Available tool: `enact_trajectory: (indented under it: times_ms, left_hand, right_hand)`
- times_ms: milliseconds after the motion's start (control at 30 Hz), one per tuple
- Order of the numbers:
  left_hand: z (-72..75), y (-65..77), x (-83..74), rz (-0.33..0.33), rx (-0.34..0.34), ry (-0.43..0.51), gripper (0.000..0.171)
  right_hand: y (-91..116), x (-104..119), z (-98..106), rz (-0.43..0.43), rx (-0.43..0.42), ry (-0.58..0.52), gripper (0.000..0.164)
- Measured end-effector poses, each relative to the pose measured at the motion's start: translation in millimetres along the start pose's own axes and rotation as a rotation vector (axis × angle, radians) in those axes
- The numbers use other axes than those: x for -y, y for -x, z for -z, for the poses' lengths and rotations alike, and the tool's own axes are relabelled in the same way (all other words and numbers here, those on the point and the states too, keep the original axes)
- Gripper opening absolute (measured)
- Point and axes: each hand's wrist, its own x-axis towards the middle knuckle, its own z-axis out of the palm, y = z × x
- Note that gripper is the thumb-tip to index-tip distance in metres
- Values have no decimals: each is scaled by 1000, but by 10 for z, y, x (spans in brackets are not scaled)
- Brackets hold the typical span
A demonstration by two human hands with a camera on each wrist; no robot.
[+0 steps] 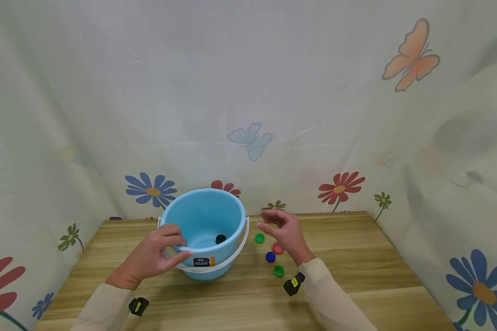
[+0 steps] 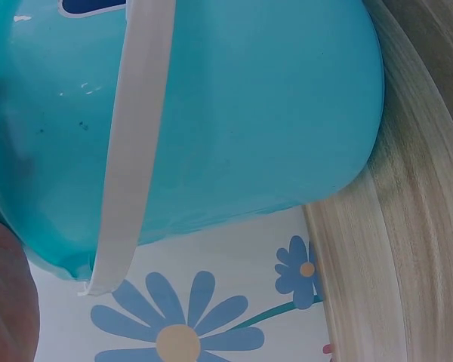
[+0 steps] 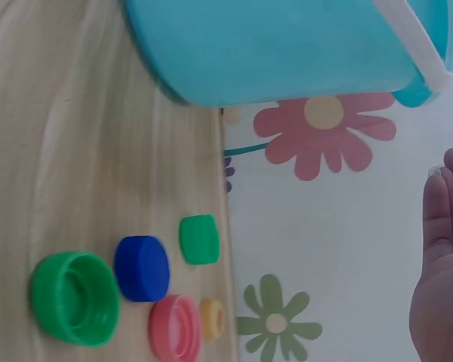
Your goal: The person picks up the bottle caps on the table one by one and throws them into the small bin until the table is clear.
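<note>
A light blue bucket with a white handle stands on the wooden table. Inside it, on the bottom, lies a black bottle cap. My left hand grips the near left rim, fingers inside and thumb outside. Right of the bucket, my right hand hovers with thumb and fingers apart and nothing visible between them. Below it lie two green caps, a blue cap and a pink-red cap. A yellow cap shows in the right wrist view; the hand hides it in the head view.
The wooden table ends at the back against a pale cloth printed with flowers and butterflies. Similar cloth hangs at both sides. Each wrist carries a small black camera, such as the left wrist camera.
</note>
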Motion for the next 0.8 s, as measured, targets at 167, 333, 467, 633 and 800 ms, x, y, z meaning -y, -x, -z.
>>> enact_trajectory:
  times_ms: [167,333,467,633,800]
  left_hand:
    - [6,-5,1,-9,-2,2,20]
    - [5,-4,9,-22,-7,5,20]
    - [6,-7,4,-18,-6,1,20]
    - [11,-11,-8,-9,-2,-4,20]
    - [8,-7,-12,-10,3,1,21]
  right_hand:
    - [93,-79,41,-11,-2,-2,40]
    - [175,-159,84,-8,-14,5,37]
    - [229,-218,140,-38,-27,16,38]
    - [309,-272,225,-82,-29,21,42]
    - [389,-319,305,-102,-18,42,42]
